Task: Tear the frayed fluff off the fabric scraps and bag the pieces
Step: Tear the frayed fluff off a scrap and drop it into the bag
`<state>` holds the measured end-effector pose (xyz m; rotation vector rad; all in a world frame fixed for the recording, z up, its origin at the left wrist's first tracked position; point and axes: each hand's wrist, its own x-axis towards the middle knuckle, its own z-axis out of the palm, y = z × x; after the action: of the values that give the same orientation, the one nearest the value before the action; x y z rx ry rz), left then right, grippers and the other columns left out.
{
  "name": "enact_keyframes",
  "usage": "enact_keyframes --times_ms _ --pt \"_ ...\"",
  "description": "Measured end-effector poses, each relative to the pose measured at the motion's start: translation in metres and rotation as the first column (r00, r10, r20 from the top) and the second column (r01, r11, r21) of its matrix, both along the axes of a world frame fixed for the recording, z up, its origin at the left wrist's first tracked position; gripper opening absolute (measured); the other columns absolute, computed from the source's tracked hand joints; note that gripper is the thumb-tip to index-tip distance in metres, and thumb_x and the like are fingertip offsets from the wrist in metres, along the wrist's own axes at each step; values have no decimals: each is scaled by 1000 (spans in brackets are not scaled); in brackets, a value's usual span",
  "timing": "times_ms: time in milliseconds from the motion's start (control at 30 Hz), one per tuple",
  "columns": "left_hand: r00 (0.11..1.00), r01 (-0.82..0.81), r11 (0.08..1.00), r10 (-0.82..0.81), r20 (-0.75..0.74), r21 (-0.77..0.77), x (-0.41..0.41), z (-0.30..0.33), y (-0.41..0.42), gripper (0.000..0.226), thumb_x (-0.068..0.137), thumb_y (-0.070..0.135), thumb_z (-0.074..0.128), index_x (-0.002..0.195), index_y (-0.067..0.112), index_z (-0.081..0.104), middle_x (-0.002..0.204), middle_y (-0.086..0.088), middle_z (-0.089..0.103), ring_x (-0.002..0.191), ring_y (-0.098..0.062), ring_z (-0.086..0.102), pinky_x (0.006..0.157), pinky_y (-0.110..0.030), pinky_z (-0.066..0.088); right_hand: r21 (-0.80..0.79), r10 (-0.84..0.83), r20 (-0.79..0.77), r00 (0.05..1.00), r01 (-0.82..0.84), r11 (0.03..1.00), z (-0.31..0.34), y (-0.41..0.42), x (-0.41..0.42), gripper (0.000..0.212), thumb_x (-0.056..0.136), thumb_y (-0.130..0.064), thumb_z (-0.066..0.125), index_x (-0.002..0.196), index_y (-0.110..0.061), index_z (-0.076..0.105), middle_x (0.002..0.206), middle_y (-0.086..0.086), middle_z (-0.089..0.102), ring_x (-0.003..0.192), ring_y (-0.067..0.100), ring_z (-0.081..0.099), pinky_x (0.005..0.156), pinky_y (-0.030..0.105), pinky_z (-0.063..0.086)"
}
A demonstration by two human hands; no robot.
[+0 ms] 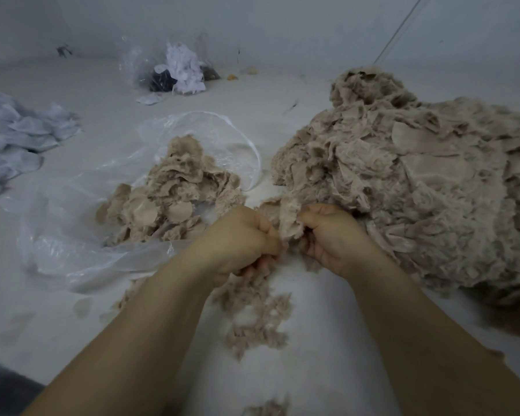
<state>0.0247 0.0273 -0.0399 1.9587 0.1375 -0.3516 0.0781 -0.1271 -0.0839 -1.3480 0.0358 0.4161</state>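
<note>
A beige fabric scrap (289, 219) with frayed edges is stretched between both hands at the centre. My left hand (241, 240) grips its lower left edge with curled fingers. My right hand (332, 235) pinches its right side. A big heap of beige scraps (418, 181) lies to the right, touching my right hand. A clear plastic bag (81, 235) lies open on the left with a smaller pile of round beige pieces (174, 193) on it. Torn beige fluff (255, 310) is strewn on the white surface below my hands.
A pile of pale grey fabric (15, 136) lies at the far left. At the back stands another clear bag (174, 67) with white and dark scraps. A thin cord (400, 28) runs up the wall at the back right. White surface (312, 355) shows between my forearms.
</note>
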Motion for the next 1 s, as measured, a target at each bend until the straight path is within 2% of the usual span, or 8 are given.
enact_keyframes --times_ms 167,267,333,500,567,667,800,1000 --pt "999 -42 998 43 24 -44 4 -7 1 44 90 40 68 83 -4 67 50 -11 58 34 -18 39 38 -17 27 -6 61 17 998 -60 998 2 -1 -1 38 89 0 55 56 -15 66 55 2 61 49 10 54 43 18 43" --pt "999 -9 1000 9 35 8 7 -11 -6 36 93 25 66 68 -1 66 50 -14 57 33 -18 39 38 -16 29 -13 57 16 998 -57 998 2 -1 -2 31 90 0 55 65 -10 68 58 6 62 47 11 56 46 21 44" --pt "995 -74 991 80 50 -109 11 -11 -7 35 90 10 64 55 11 66 45 -10 51 31 -17 35 36 -15 26 12 27 -15 1000 -27 1000 3 0 -1 33 94 -4 54 64 -10 68 58 5 59 44 7 51 41 17 40" --pt "817 -450 704 572 65 -550 38 -6 17 13 93 2 52 89 8 63 63 -6 63 36 -16 39 38 -20 25 72 14 -77 997 -8 997 3 0 1 30 98 -22 57 75 -8 69 55 -3 59 45 3 49 41 13 41" --pt "849 -428 742 526 51 -515 45 -10 21 14 95 8 56 108 10 58 68 -6 67 38 -16 42 38 -21 27 65 17 -79 997 -12 998 4 0 1 30 98 -22 57 75 -8 69 55 -3 59 45 3 50 41 13 42" --pt "905 -373 896 408 117 -243 49 -23 9 32 92 9 63 124 11 56 77 -7 67 45 -14 53 39 -23 36 68 24 -99 995 -18 998 7 0 1 30 100 -22 55 78 -6 68 55 -2 60 45 3 51 42 13 42" --pt "886 -393 916 355 300 79 60 -38 -9 51 92 12 60 141 14 47 112 -3 60 84 -22 64 62 -34 55 100 15 -96 995 -5 995 7 -1 0 30 102 -23 51 83 -6 67 55 -2 58 46 4 50 43 13 41" --pt "924 -355 934 344 167 35 57 -39 -12 15 92 3 58 83 11 67 57 -12 59 42 -16 50 39 -21 39 84 12 -89 996 -5 996 8 0 1 24 102 -23 51 122 -17 60 57 0 59 48 6 51 43 16 42"
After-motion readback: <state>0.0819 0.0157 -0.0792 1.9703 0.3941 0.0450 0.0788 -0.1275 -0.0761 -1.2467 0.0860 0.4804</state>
